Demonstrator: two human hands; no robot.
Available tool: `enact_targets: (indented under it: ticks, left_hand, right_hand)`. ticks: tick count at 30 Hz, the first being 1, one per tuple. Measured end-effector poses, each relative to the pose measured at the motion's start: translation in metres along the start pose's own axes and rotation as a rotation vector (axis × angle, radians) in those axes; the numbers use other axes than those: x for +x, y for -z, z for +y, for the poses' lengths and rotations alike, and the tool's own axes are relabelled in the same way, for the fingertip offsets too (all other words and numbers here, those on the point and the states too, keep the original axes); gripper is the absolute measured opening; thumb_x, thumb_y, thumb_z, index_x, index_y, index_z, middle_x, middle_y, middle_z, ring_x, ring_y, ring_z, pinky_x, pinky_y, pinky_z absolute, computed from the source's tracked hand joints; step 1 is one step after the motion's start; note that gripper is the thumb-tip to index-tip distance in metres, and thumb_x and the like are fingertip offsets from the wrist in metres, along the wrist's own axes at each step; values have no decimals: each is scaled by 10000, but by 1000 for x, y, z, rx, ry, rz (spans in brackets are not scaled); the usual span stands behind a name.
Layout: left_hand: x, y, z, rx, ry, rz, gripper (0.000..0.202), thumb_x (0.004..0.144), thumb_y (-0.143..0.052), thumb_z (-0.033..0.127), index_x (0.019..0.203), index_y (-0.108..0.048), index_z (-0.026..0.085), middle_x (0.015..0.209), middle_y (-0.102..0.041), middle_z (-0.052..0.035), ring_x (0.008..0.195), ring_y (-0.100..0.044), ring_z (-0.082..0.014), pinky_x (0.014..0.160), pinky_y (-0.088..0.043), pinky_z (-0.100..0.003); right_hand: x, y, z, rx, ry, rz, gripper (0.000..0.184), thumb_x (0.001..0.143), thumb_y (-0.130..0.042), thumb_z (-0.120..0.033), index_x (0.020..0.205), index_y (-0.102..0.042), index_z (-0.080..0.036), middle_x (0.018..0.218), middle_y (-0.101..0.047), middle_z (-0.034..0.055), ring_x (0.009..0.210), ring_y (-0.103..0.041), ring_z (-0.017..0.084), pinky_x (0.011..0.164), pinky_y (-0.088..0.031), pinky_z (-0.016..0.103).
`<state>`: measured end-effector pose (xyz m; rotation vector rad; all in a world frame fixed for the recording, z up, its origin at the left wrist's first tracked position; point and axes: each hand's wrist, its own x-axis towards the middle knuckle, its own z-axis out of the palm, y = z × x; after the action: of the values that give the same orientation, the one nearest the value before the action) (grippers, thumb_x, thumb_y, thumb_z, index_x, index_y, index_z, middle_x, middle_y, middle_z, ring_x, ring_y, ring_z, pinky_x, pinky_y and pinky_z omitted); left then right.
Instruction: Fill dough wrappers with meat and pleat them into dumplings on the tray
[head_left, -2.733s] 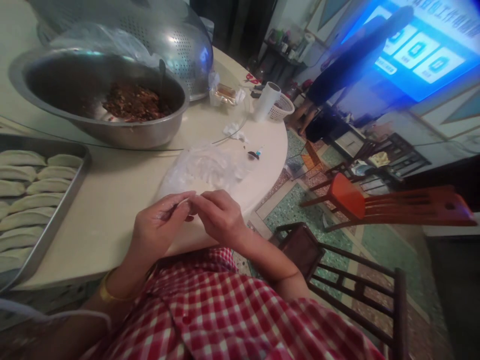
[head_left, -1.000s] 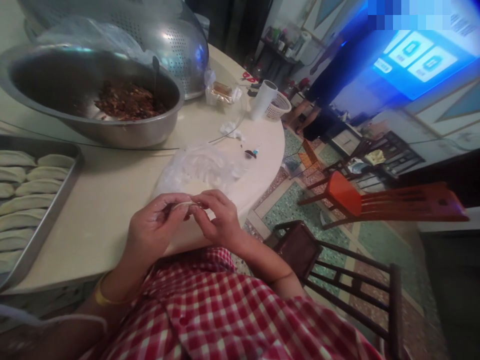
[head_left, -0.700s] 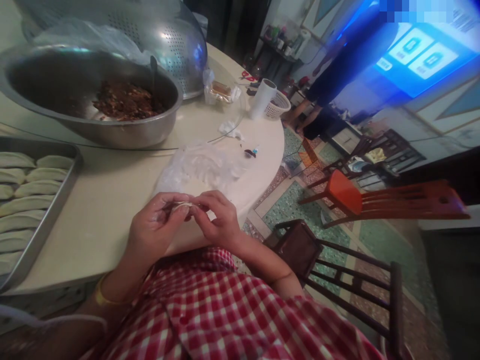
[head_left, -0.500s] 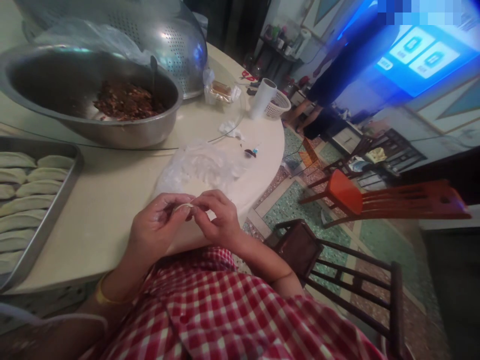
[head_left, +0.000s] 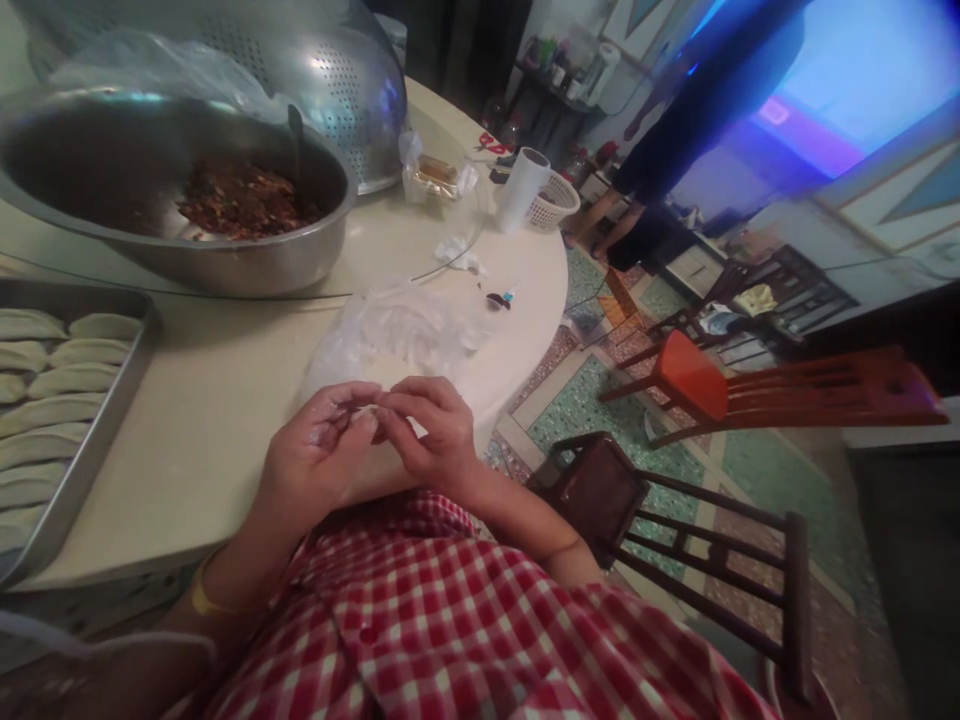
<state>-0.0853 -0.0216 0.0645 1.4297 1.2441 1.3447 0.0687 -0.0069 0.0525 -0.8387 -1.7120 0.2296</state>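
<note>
Both hands meet over the table's near edge, around a small pale dumpling [head_left: 365, 411] that is mostly hidden by the fingers. My left hand [head_left: 311, 450] is closed, with the dumpling between thumb and fingers. Thumb and forefinger of my right hand [head_left: 436, 435] pinch its right end. At the left, rows of pale folded dumplings [head_left: 64, 378] lie in a metal tray [head_left: 95, 440]. Behind it stands a large steel bowl [head_left: 247, 265] of dark minced filling [head_left: 244, 200], with a utensil handle [head_left: 295, 135] sticking up.
A crumpled clear plastic bag [head_left: 397, 325] lies just beyond my hands. Farther back are a metal colander [head_left: 349, 90], a wrapped package [head_left: 436, 178], a paper roll [head_left: 523, 188] and a white basket [head_left: 556, 200]. Chairs [head_left: 600, 495] stand at the right; a person [head_left: 660, 170] stands behind.
My fingers have closed further over the dumpling, so less of it shows. The view has shifted slightly, and the bright screen behind the person now shows a different picture.
</note>
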Motion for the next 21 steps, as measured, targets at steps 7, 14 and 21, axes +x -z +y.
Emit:
enact_targets:
  ticks: [7, 14, 21]
  left_hand:
    - [3, 10, 12, 85, -11, -268, 259, 885, -684, 467, 956, -764, 231, 944, -807, -30, 806, -755, -204, 760, -637, -325]
    - [9, 18, 9, 476, -607, -590, 218, 1000, -556, 222, 1169, -687, 263, 1163, -777, 9, 1073, -722, -190, 997, -545, -352]
    - [22, 23, 5, 709, -855, -619, 177, 988, -579, 205, 1127, -668, 268, 1237, -741, -60, 1175, -672, -275, 996, -472, -466]
  right_hand:
    - [18, 0, 7, 1176, -1022, -223, 675, 1037, -165, -610, 1292, -627, -189, 1241, -724, 133, 1135, -689, 210, 1021, -550, 446]
    - [17, -18, -11, 1641, -1454, -210, 793, 1036, 58, -525, 1461, -484, -132, 893, -748, 62, 838, -702, 175, 848, -560, 346]
    - [8, -11, -6, 1888, -1487, -139, 697, 1060, 17, -420, 1269, -611, -200, 789, -686, 27, 730, -685, 159, 676, -599, 278]
